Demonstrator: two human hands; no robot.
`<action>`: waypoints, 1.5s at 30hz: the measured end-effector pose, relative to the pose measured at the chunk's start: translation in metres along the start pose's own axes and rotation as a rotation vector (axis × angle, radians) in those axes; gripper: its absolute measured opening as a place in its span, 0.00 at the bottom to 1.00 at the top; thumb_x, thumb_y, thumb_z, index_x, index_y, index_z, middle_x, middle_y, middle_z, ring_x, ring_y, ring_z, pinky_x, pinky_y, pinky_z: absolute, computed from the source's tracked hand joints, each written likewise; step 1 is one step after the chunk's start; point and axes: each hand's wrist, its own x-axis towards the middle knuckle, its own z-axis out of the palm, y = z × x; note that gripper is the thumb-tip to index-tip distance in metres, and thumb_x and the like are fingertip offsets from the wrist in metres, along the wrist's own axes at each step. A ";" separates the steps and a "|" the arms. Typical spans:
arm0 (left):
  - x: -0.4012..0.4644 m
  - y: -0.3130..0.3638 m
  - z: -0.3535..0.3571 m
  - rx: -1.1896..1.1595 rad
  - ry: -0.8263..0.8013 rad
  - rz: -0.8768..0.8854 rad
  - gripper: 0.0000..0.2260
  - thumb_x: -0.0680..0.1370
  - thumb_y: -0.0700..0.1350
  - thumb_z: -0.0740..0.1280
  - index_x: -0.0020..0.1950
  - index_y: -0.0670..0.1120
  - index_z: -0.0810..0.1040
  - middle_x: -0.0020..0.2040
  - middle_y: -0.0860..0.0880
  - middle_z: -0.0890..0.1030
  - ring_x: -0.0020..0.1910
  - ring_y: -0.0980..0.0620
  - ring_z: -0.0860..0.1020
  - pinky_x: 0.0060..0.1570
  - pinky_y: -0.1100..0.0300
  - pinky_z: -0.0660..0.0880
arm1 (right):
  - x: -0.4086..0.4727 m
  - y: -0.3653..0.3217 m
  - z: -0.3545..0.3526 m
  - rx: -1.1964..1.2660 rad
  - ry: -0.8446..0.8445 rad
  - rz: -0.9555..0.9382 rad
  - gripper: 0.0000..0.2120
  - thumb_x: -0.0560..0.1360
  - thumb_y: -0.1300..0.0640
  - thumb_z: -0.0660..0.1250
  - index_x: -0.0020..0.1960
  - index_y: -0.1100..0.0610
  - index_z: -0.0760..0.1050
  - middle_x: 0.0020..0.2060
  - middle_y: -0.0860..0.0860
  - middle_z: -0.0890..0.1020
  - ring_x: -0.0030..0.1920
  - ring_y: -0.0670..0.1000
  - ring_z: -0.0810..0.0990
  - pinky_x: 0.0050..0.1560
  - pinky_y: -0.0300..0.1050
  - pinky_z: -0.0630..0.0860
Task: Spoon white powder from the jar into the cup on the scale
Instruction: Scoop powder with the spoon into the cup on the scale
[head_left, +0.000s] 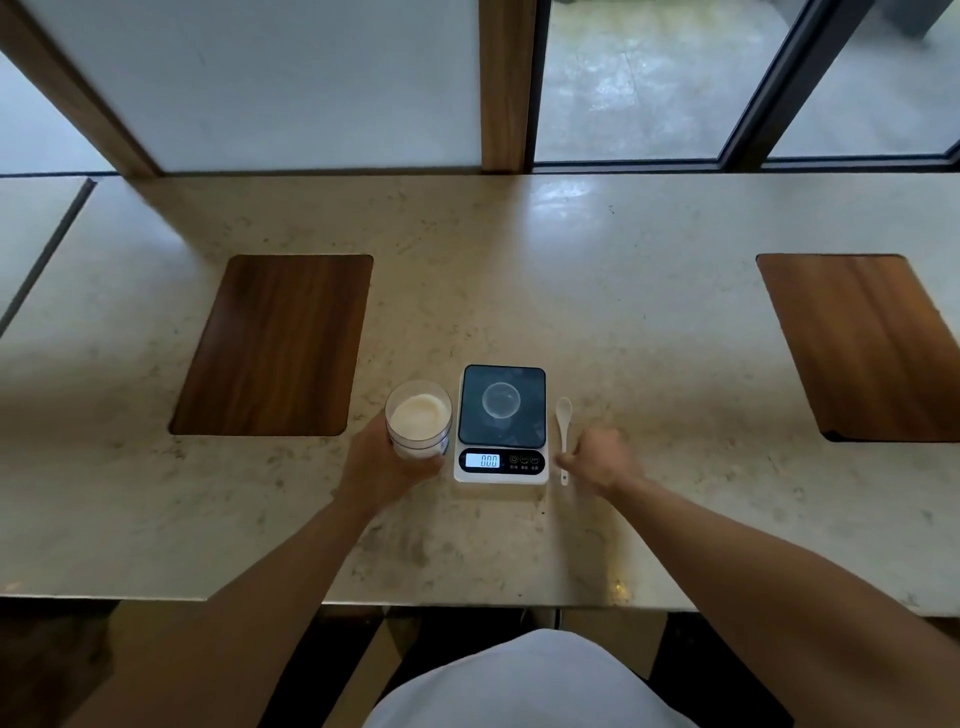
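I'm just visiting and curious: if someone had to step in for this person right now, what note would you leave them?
Left hand: wrapped around the open jar of white powder, left of the scale.
Right hand: fingers closing on the white spoon, which lies flat on the table right of the scale; grip not yet clear.
Clear cup: on the scale platform, looks empty; display reads zero.
Done: everything is set up.
Left: lift the spoon, scoop powder, tip it into the cup.

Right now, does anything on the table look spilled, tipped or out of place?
Nothing stands out. The jar is upright in the left hand, the empty cup is on the scale, and the spoon lies beside it.
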 end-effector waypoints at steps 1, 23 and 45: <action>-0.001 0.000 -0.001 -0.004 -0.002 -0.002 0.30 0.63 0.51 0.82 0.61 0.47 0.78 0.55 0.49 0.83 0.51 0.50 0.80 0.54 0.55 0.77 | 0.000 -0.002 0.000 0.002 0.002 0.000 0.18 0.75 0.48 0.70 0.34 0.61 0.78 0.29 0.54 0.78 0.29 0.52 0.75 0.32 0.45 0.71; 0.002 0.001 -0.008 0.057 -0.003 -0.056 0.29 0.60 0.60 0.79 0.59 0.63 0.73 0.50 0.63 0.81 0.48 0.67 0.77 0.46 0.73 0.70 | 0.013 -0.020 -0.032 0.255 0.219 -0.143 0.11 0.75 0.54 0.69 0.36 0.58 0.79 0.31 0.52 0.82 0.32 0.53 0.80 0.35 0.48 0.77; 0.032 0.034 -0.009 0.035 -0.082 0.005 0.32 0.62 0.51 0.82 0.63 0.52 0.75 0.56 0.52 0.82 0.52 0.53 0.79 0.51 0.60 0.75 | -0.039 -0.086 -0.100 0.103 0.100 -0.719 0.10 0.83 0.62 0.55 0.56 0.57 0.75 0.50 0.52 0.81 0.44 0.48 0.76 0.38 0.29 0.68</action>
